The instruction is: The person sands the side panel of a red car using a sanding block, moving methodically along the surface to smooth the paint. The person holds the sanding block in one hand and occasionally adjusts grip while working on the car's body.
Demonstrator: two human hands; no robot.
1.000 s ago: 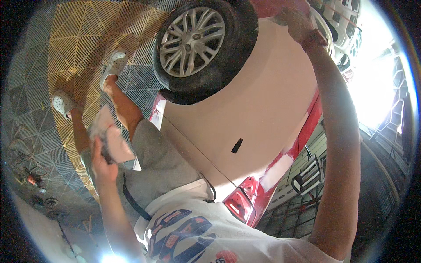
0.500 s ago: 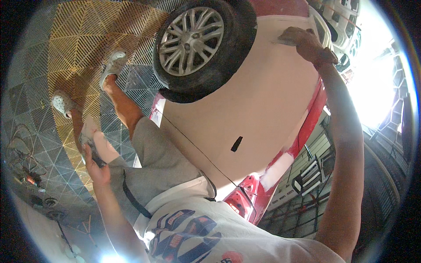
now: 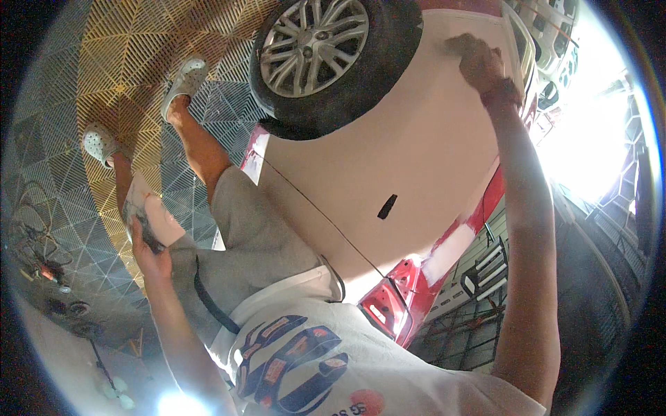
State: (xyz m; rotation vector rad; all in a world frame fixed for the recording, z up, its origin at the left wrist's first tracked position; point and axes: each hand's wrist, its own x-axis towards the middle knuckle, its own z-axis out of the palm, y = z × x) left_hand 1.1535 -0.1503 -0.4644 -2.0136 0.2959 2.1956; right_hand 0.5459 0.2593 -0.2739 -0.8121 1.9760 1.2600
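My right hand (image 3: pixel 480 66), on a raised and outstretched arm, is at the upper part of a car's pale, putty-coloured side panel (image 3: pixel 361 163). Its fingers are bent around a thin grey blade (image 3: pixel 456 46), blurred and partly hidden by the hand, against or very close to the panel. Low on the left, beside my thigh, my left hand (image 3: pixel 152 253) grips a flat mixing board (image 3: pixel 139 197) from its edge. Pinkish putty (image 3: pixel 165 223) and dark smears cover the board's face.
A car wheel (image 3: pixel 316 48) sits in the arch at the top. A black slot (image 3: pixel 387 206) marks the panel, and a red tail light area (image 3: pixel 390 301) lies below it. A thin cable (image 3: pixel 316 201) crosses the panel. Grey and yellow grid tiles (image 3: pixel 118 90) form the floor.
The view has shifted, so the car appears higher and farther right. My right hand has moved slightly down and left relative to the panel. The left hand still holds the board, now tilted slightly differently.
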